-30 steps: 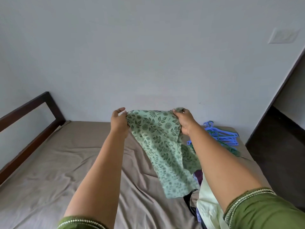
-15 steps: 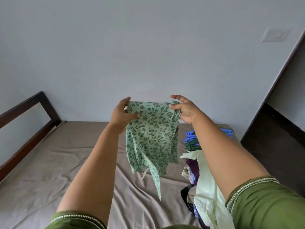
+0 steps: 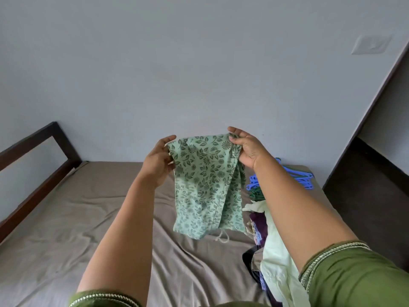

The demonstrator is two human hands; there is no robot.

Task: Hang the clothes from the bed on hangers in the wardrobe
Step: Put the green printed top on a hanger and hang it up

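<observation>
2 hands are showing: the left hand (image 3: 158,162) and the right hand (image 3: 245,149), each gripping 1 top corner of 1 green leaf-print garment (image 3: 205,185). 1 bed (image 3: 77,218) is lying below, with 1 dark headboard (image 3: 37,160) at its left. 1 heap of clothes (image 3: 272,251) is sitting on the bed's right side; the number of pieces in it cannot be told. 1 bunch of hangers (image 3: 301,178), blue and green, is lying beyond the heap; their number cannot be told. 1 wall plate (image 3: 370,44) is showing.

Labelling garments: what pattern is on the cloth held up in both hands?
Light green with dark green leaves and flowers; head view.
</observation>
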